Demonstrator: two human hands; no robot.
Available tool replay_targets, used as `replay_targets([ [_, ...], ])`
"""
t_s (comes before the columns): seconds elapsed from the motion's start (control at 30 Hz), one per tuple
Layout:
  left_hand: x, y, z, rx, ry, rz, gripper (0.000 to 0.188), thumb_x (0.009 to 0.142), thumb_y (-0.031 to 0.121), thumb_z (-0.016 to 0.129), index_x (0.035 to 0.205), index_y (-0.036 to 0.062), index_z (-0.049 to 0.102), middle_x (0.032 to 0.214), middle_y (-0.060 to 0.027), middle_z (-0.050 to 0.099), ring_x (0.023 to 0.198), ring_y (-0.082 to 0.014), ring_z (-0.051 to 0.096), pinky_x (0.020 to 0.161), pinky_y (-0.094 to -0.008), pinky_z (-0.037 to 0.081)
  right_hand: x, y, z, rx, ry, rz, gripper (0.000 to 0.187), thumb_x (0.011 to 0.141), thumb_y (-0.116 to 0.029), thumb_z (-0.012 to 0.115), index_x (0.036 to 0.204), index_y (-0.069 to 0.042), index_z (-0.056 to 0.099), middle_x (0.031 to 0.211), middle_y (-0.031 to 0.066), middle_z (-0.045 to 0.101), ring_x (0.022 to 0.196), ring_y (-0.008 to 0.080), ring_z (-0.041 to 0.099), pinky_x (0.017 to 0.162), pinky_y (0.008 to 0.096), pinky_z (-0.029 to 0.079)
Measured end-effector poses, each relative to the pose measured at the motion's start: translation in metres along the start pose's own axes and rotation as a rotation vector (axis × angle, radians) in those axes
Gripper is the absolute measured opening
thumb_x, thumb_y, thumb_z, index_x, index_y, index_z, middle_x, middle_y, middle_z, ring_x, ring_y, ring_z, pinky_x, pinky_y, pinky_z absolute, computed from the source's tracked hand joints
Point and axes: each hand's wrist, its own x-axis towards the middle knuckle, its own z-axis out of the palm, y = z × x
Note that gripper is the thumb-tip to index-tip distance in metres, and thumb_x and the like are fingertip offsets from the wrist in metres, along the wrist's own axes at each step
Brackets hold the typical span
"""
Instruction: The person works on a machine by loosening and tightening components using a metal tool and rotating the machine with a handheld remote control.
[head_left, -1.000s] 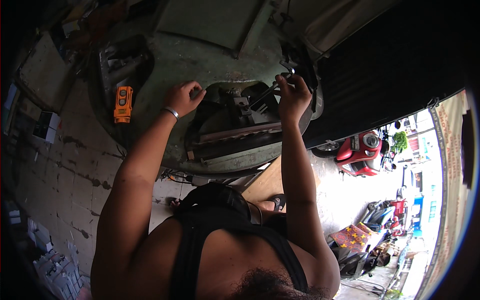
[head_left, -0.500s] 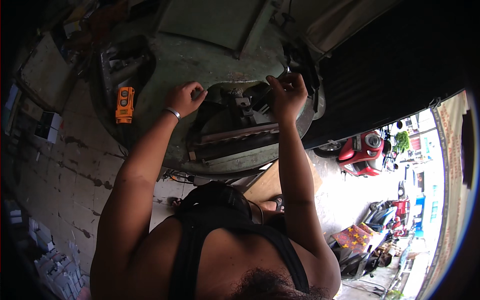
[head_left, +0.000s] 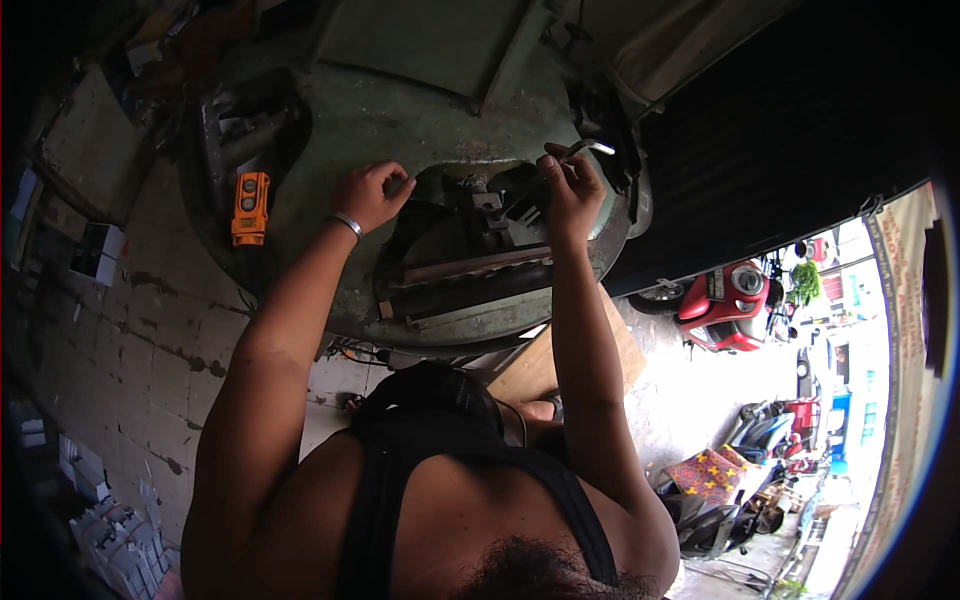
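Note:
A bent, shiny metal rod, which looks like a hex key [head_left: 598, 146], sticks out of my right hand [head_left: 572, 203]. The fingers of that hand are closed on it, above the right side of a recess in a large green machine [head_left: 440, 125]. My left hand [head_left: 368, 196] is at the left edge of the recess, its fingers curled together. Whatever it holds, if anything, is hidden. Between the hands, inside the recess, sits a small metal block [head_left: 487, 204] on a dark mount. A long toothed metal strip [head_left: 475, 268] lies nearer to me.
An orange push-button control [head_left: 250, 208] rests on the machine's left side, beside another dark opening [head_left: 250, 125]. A brown board [head_left: 530, 370] leans below the machine's near edge. To the right stand a red scooter [head_left: 725, 305] and a dark panel [head_left: 760, 140].
The hex key's bent end now shows above my right hand, whose wrist has turned and shifted slightly left. My left hand has hardly moved.

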Motion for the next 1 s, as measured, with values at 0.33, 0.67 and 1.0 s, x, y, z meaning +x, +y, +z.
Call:
replay_targets([
  [0.33, 0.0, 0.003, -0.002, 0.003, -0.013, -0.031, 0.023, 0.089, 0.036, 0.075, 0.088, 0.0142, 0.068, 0.079, -0.0057, 0.069, 0.071, -0.0275, 0.069, 0.063, -0.0395, 0.054, -0.003, -0.001, 0.004, 0.1, -0.057, -0.001, 0.013, 0.097, -0.001, 0.068, 0.11, 0.003, 0.066, 0.104, 0.0076, 0.074, 0.095, 0.0125, 0.067, 0.088, 0.0254, 0.05],
  [0.67, 0.0, 0.001, 0.0, -0.006, 0.023, 0.0, 0.02, 0.088, 0.033, 0.076, 0.087, 0.0144, 0.068, 0.076, -0.0057, 0.067, 0.068, -0.0274, 0.067, 0.061, -0.0396, 0.053, -0.001, -0.007, 0.005, -0.028, -0.068, -0.054, 0.021, 0.096, -0.002, 0.069, 0.116, 0.002, 0.068, 0.107, 0.0079, 0.074, 0.097, 0.0107, 0.066, 0.091, 0.0268, 0.05],
  [1.0, 0.0, 0.003, -0.003, 0.013, -0.001, -0.003, 0.018, 0.087, 0.03, 0.077, 0.089, 0.0132, 0.07, 0.078, -0.0059, 0.068, 0.071, -0.0256, 0.068, 0.062, -0.0381, 0.052, 0.0, -0.004, 0.003, -0.291, -0.058, -0.056, 0.019, 0.095, 0.002, 0.067, 0.114, 0.003, 0.067, 0.103, 0.0091, 0.076, 0.098, 0.0125, 0.068, 0.089, 0.028, 0.053],
])
